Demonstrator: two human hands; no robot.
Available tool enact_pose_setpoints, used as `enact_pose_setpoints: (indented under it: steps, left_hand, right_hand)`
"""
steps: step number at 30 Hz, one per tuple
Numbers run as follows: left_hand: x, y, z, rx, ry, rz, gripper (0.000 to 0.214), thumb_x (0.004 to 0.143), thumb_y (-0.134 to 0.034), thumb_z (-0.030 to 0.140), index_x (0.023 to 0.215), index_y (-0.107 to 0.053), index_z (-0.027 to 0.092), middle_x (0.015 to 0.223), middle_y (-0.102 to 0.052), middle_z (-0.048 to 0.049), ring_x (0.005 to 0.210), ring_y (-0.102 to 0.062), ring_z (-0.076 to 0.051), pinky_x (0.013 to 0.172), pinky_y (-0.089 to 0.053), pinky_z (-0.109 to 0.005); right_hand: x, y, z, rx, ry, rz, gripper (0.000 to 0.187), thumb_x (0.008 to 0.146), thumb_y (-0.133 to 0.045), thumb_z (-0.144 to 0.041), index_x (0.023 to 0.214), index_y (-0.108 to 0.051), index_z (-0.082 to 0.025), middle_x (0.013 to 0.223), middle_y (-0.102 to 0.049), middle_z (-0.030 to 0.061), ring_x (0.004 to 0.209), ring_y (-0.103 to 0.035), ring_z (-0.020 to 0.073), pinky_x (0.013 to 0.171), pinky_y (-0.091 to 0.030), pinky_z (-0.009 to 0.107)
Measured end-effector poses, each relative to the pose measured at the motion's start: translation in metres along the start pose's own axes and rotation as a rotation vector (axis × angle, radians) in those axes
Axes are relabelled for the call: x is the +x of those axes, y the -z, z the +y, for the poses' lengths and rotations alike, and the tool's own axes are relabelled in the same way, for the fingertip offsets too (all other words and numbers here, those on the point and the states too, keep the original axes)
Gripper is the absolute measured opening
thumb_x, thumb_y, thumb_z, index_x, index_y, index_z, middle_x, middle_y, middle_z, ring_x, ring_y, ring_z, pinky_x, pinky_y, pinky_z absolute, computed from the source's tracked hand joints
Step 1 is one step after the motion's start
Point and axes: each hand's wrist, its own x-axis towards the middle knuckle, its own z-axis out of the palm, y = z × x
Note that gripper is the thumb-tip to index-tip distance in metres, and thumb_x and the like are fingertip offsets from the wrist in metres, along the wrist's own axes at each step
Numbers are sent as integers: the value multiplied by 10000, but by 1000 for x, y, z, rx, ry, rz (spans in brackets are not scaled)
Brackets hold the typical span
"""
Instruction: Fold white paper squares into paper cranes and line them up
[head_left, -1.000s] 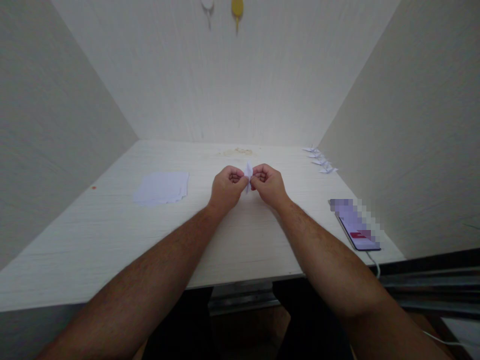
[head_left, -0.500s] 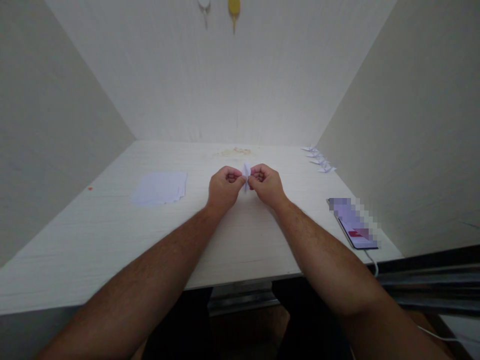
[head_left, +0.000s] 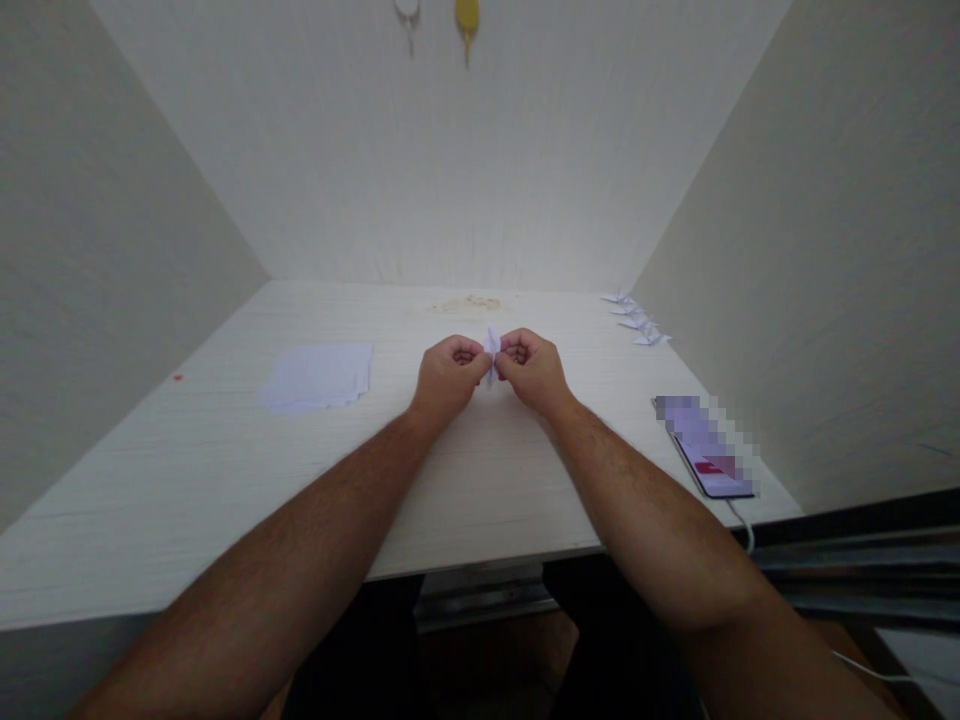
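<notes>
Everything here is placed from the small folded paper, which is held just above the middle of the table.

Far to its left a tiny red speck sits near the table's edge. Closer in, also to the left, a loose stack of pale sheets lies flat. The left hand touches the paper from that side. Its grip is closed down tight, thumb and forefinger pinching the paper and the other fingers curled in. The right hand mirrors it on the other side with the same narrow pinch, so the paper stands upright between the two sets of fingertips with only a sliver showing.

Beyond the paper, toward the back wall, there is a faint brownish smear on the table. To the right and farther back, a row of small folded figures lines the side wall; they look like finished pieces of the same kind, though they are too small to be sure. To the right and nearer, a phone lies face up with a white cable running off the table's edge.

I judge this to be a fine fold well into the shaping of the piece. A further crease would need both pinches held steady and pulling evenly, since so little paper is free to work with.
</notes>
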Motion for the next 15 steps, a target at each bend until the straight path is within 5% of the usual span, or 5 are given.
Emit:
enact_pose_setpoints:
  steps: [15]
  left_hand:
    - [2, 0, -7, 75, -70, -37, 92, 735, -658, 254, 712, -586, 199, 579, -603, 26, 516, -548, -118, 512, -413, -233]
  right_hand:
    - [-1, 1, 0, -94, -14, 49, 98, 704, -659, -272, 756, -612, -204, 626, -612, -32, 569, -563, 119, 597, -488, 274]
